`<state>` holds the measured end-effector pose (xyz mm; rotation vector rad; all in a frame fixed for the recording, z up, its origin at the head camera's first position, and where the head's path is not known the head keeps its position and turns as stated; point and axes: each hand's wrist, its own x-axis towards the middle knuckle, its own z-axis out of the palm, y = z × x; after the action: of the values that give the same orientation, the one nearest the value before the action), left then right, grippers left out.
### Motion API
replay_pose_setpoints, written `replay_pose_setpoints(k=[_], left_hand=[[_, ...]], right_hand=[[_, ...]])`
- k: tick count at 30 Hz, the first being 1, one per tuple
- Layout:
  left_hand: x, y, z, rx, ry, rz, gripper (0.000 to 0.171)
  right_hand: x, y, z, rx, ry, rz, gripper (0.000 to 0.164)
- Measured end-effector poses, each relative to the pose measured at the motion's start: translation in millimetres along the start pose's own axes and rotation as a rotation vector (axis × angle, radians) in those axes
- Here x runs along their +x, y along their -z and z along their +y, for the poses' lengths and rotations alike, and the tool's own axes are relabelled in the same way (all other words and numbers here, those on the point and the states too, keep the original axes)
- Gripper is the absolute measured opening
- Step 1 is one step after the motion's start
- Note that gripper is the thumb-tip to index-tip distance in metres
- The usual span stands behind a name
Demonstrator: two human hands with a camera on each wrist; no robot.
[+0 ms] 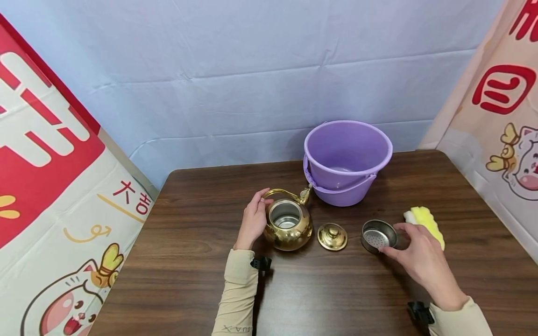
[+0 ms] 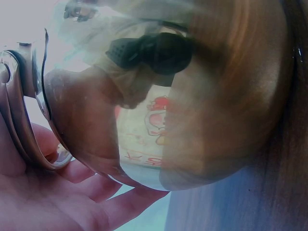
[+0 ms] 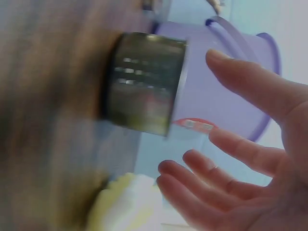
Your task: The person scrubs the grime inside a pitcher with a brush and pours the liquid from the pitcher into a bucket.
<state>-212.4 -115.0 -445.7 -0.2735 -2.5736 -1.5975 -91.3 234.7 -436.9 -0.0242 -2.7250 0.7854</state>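
Observation:
A gold teapot (image 1: 290, 235) stands lidless on the table, its steel inside showing. My left hand (image 1: 253, 215) is at its left side, holding the handle (image 2: 21, 120); in the left wrist view, fingers also lie against the shiny body. The knobbed gold lid (image 1: 332, 236) rests just right of the pot. Farther right is a round metal strainer (image 1: 378, 236) with a perforated bottom, upright on the table. My right hand (image 1: 416, 252) reaches over its right side, thumb and fingers spread. In the right wrist view, the fingertips (image 3: 219, 55) stand off the strainer's rim.
Behind the teapot and lid stands a purple bucket (image 1: 342, 186), its handle hanging down at the front. A yellow and white sponge (image 1: 428, 224) lies right of the strainer, partly behind my right hand. The brown wooden table (image 1: 189, 242) meets a pale cloth backdrop at its rear edge.

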Motion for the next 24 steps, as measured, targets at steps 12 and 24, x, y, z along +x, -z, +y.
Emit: replay_pose_setpoints(k=[12,24], left_hand=[[0.1,0.3,2.7,0.001,0.021,0.0,0.039],[0.2,0.0,2.0,0.011,-0.008,0.007,0.039]], right_hand=[[28.8,-3.6,-39.7,0.063,0.116,0.006,0.045],[62.6,-35.9,-97.0,0.145,0.18,-0.279,0.049]])
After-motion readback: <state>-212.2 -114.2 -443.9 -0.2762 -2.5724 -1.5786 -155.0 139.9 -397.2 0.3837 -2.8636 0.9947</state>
